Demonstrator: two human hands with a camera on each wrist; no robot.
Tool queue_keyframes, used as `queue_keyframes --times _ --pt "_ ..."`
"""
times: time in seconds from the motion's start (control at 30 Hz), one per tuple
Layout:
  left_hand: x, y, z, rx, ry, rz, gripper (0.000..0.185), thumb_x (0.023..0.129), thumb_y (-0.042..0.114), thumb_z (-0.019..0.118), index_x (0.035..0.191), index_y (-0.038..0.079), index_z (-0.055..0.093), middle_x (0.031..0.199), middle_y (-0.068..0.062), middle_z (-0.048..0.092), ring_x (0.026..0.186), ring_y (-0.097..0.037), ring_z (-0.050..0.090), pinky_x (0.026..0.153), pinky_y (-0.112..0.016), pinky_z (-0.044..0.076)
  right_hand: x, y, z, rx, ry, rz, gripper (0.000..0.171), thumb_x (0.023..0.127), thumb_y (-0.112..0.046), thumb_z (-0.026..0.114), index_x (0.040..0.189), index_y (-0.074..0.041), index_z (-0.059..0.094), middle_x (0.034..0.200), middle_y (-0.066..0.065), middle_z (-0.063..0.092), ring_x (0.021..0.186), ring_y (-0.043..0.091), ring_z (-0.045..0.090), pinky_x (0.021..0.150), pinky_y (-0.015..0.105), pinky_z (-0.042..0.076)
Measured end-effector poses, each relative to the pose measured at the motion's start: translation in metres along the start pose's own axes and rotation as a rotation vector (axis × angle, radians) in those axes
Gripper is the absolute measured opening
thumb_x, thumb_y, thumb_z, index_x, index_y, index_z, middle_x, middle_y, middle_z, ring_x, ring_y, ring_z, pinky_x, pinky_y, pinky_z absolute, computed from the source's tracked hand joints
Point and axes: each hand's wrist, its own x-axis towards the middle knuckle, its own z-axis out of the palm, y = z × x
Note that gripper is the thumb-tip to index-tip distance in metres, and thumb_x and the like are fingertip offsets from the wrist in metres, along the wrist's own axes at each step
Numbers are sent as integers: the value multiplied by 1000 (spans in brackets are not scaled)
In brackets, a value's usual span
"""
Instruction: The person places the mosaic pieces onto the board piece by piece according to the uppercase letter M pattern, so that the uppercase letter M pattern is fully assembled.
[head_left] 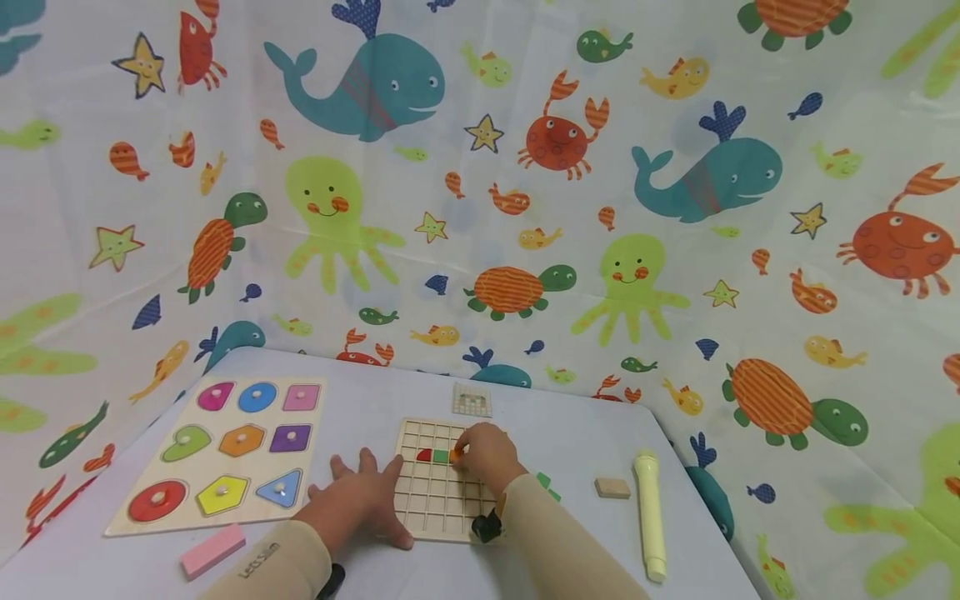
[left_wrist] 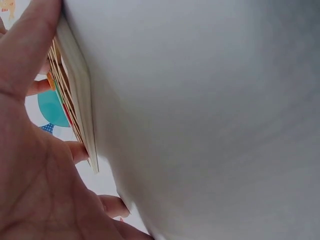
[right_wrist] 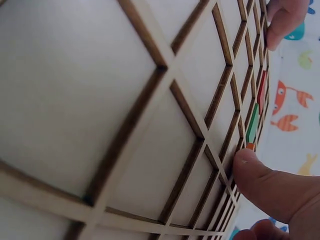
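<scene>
A wooden grid board (head_left: 442, 504) lies on the table, divided into square cells by thin raised strips. In one of its upper rows a red piece (head_left: 424, 455) with a curved side sits beside a green square tile (head_left: 441, 456). My right hand (head_left: 489, 454) pinches a small orange piece (head_left: 453, 456) at the cell just right of the green one; the fingers cover most of it. My left hand (head_left: 360, 497) is spread at the board's left side, its thumb and fingertips against the edge, as the left wrist view also shows.
Left lies a shape puzzle board (head_left: 198, 468) with knobbed pieces, a pink block (head_left: 213, 551) in front. Behind the grid is a small pattern card (head_left: 472, 400). Right are green pieces (head_left: 548, 485) partly behind my forearm, a wooden block (head_left: 612, 488) and a pale yellow stick (head_left: 651, 517).
</scene>
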Motion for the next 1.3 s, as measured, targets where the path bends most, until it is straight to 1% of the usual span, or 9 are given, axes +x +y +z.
queue_keyframes --times 0.17,0.33,0.53,0.63,0.73,0.87,0.97,1.13,1.3 --pt "0 0 1 7 5 2 130 54 63 101 162 20 44 168 -39 21 147 -78 9 105 -96 17 3 2 4 0 -9 19 18 83 -26 93 98 -21 85 113 -3 78 101 19 66 98 44 59" --pt "0 0 1 6 9 1 130 53 63 101 162 20 44 168 -39 21 147 -78 9 105 -96 17 2 4 7 10 -8 6 21 84 -27 92 103 -21 85 119 -1 77 110 21 67 101 47 58" --pt "0 1 2 11 0 -5 130 54 63 101 162 19 44 168 -38 21 147 -78 9 106 -95 17 -16 0 7 53 32 -53 25 88 -26 88 113 -20 84 125 2 76 121 27 69 99 48 60" --pt "0 1 1 18 2 -6 130 54 63 101 162 19 44 168 -39 21 147 -79 10 105 -96 18 -30 -12 4 138 17 -36 30 88 -31 89 116 -23 83 127 2 75 123 29 67 101 51 59" --pt "1 1 1 22 6 -4 131 54 65 100 162 19 44 168 -39 22 147 -79 10 104 -96 18 -44 -26 1 210 1 -13 35 86 -39 89 119 -26 83 120 2 75 112 26 66 97 50 59" --pt "2 1 2 23 -1 -6 131 53 65 100 162 19 44 167 -38 22 147 -78 10 105 -96 18 -63 -32 4 253 -2 -26 40 86 -42 89 122 -26 82 98 -2 72 88 18 59 75 37 55" --pt "2 1 2 21 -6 -11 131 53 65 100 162 19 44 167 -38 22 147 -78 10 105 -96 18 -75 -26 10 277 0 -42 41 87 -43 88 123 -26 82 87 -6 67 79 15 54 64 31 47" --pt "3 2 2 20 -1 -14 129 55 64 100 162 20 44 168 -38 21 147 -78 10 106 -96 17 -91 -6 14 320 32 -26 46 84 -37 91 126 -24 80 85 -4 62 78 16 52 62 30 42" --pt "1 2 2 1 -4 -17 127 56 61 101 162 20 43 168 -38 19 148 -77 7 107 -95 14 -103 24 7 363 67 27 80 77 -32 97 149 -26 63 91 4 58 79 19 50 60 31 40"
